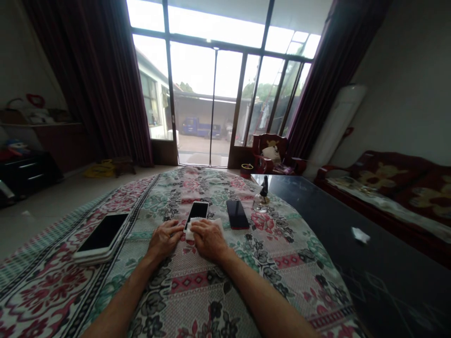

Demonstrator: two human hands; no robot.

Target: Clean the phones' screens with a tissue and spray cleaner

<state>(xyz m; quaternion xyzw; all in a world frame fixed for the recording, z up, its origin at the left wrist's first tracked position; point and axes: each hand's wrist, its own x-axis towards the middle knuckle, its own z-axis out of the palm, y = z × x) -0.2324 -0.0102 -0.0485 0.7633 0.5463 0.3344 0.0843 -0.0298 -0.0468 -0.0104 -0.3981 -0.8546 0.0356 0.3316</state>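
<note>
A white-framed smartphone (198, 210) with a dark screen lies on the flowered tablecloth in front of me. My right hand (209, 239) presses a folded white tissue (190, 233) onto its lower end, the fingers closed over the tissue. Part of the tissue sticks out beyond my knuckles. My left hand (164, 239) lies on the cloth just left of the phone, fingers stretched toward its lower left edge, fingertips at or touching it. To the right lies a second, dark smartphone (237, 215) with a red edge.
A stack of white tablets (102, 232) lies at the left of the round table. At its right stands a clear spray bottle (261, 199) with a black top. A dark low table (327, 225) adjoins on the right, with a crumpled white tissue (361, 235) on it.
</note>
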